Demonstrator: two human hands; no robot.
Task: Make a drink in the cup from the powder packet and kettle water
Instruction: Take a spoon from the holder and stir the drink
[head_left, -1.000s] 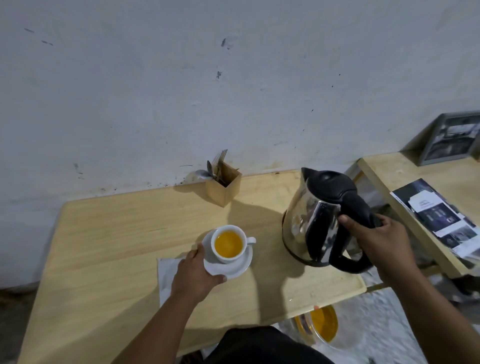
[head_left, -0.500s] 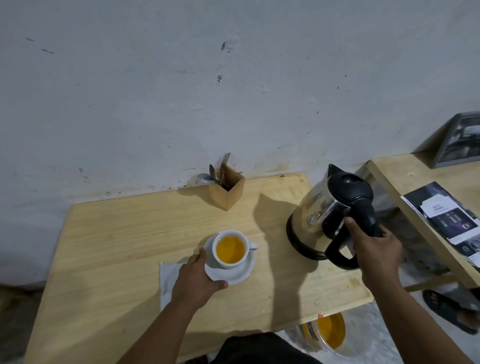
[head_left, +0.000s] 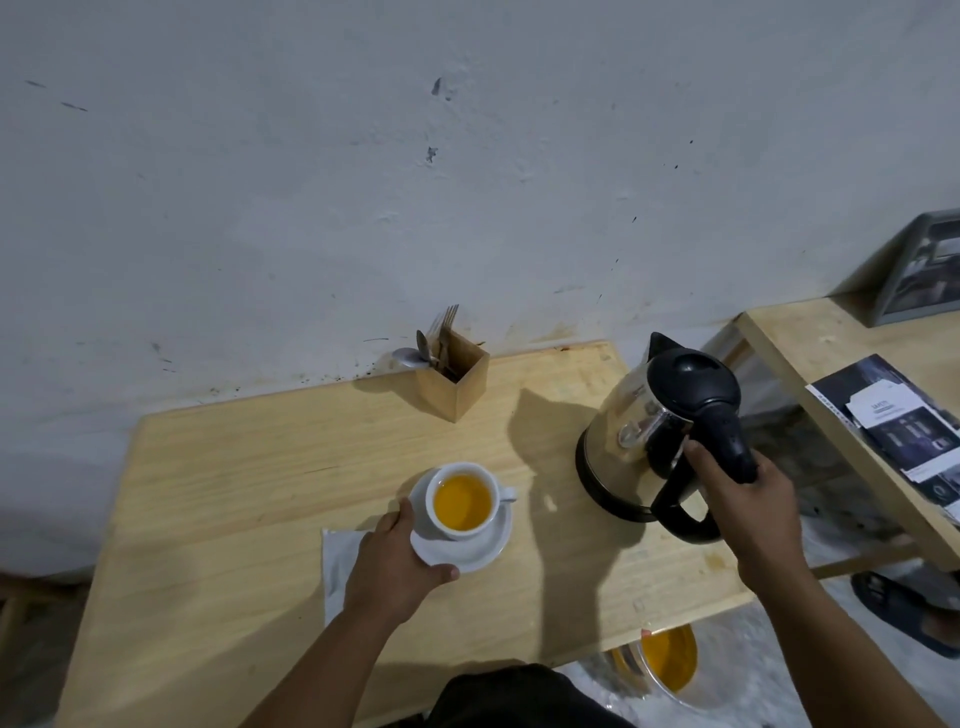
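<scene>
Clearly, from the head view, your right hand had its grip closed around the black plastic handle of the kettle, which sat low at the bench's right side; whether its base was fully down on the wood I could not tell. If you let go while it was tilted or partly off the surface, that smooth rounded steel body could have rocked and tipped, and hot water would have run toward the near edge. Your left hand had its grip curled on the rim of the white saucer, thumb under the near edge, fingers against the left side. The cup, glossy white ceramic, stood on the saucer near the middle of the bench and was filled close to the brim with opaque orange liquid. Any sharp tug on the saucer could have slopped the drink over, since glazed ceramic slides easily on glazed ceramic. A thin white napkin lay flat under your wrist. The square wooden cutlery box stood by the wall, well apart from the cup
</scene>
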